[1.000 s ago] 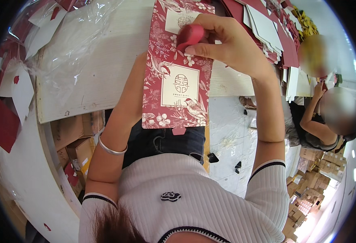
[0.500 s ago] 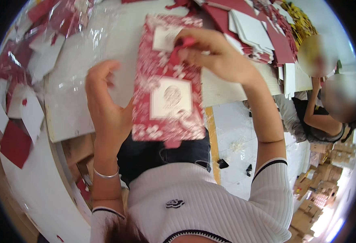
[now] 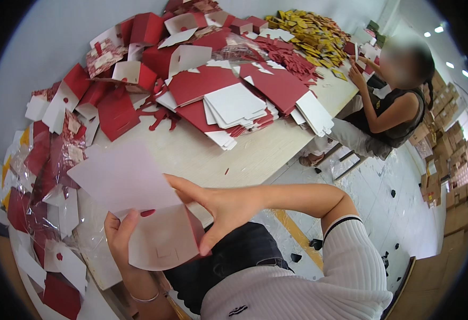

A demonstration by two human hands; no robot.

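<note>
the folded card (image 3: pixel 148 213) we hold shows its plain white inner face, with a thin red edge down its right side. the stacked card blanks (image 3: pixel 234 104) are white on one face and deep red on the other. the loose cut-outs (image 3: pixel 159 114) are red. the far heap of small pieces (image 3: pixel 311 34) is yellow and gold. the tabletop (image 3: pixel 255 152) is pale beige. our ribbed top (image 3: pixel 319 277) is white with a dark cuff band. the person opposite (image 3: pixel 391 106) wears a dark sleeveless top and white trousers.
</note>
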